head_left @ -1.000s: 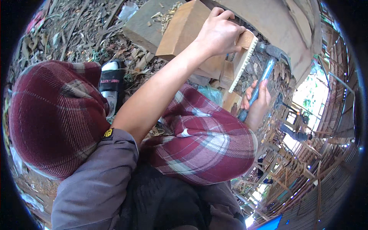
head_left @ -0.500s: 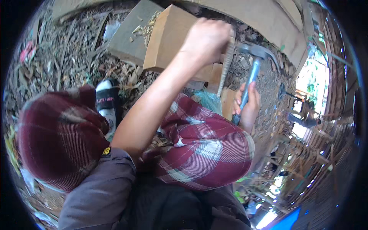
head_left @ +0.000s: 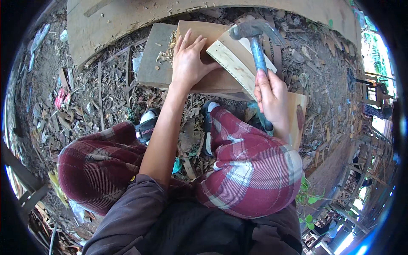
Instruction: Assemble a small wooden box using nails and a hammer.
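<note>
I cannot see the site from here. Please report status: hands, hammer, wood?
Left hand flat on the brown board, pressing. Right hand gripping hammer, head at the pale plank. Wood scraps around.

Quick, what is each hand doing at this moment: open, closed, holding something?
Left hand: open, flat on the brown board.
Right hand: closed around the hammer handle.

Rough wood plank [head_left: 238, 59], metal hammer [head_left: 253, 36]
</note>
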Motion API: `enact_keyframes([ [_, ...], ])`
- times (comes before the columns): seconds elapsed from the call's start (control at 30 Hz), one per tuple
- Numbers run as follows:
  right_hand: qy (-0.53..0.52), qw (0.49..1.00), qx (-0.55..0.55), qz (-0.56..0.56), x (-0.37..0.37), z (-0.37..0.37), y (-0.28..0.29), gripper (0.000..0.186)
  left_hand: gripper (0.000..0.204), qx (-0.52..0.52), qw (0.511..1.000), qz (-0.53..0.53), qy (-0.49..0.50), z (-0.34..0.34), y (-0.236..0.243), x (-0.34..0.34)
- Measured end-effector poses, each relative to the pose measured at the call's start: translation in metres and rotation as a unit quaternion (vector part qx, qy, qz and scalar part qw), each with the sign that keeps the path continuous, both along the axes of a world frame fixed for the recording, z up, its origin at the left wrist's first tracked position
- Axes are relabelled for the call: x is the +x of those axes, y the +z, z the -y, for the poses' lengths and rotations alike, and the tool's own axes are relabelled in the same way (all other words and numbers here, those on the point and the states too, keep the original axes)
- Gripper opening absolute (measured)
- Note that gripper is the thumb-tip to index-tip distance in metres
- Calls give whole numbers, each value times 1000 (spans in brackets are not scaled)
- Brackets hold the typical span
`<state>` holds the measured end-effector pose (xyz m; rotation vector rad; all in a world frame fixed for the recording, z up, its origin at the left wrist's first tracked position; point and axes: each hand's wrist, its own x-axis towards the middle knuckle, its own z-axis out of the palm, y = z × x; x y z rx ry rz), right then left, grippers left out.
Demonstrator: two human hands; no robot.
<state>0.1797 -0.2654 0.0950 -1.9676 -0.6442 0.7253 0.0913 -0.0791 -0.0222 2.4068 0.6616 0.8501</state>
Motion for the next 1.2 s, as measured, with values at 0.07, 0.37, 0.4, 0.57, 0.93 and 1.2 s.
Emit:
enact_keyframes([
  [0.07, 23, 999, 33, 35, -2, -2, -8, 35, 66, 3, 998, -58, 6, -4, -6, 3],
  [0.37, 58, 988, -11, 142, -4, -13, 3, 38, 54, -6, 998, -55, -4, -7, -9, -1],
  [0.4, 32, 991, 16, 131, -6, -12, 6, 39, 54, -4, 999, -47, -11, -6, -8, 3],
  [0.57, 149, 956, -90, 234, 5, -20, -7, 40, 52, 4, 999, -33, -12, -5, -14, 4],
  [0.93, 180, 938, -111, 276, 0, -36, 12, 44, 53, -19, 1000, -2, -8, -11, -16, -2],
  [1.2, 168, 940, -93, 281, 14, -21, -10, 46, 52, -103, 995, 16, -1, -2, -7, -1],
])
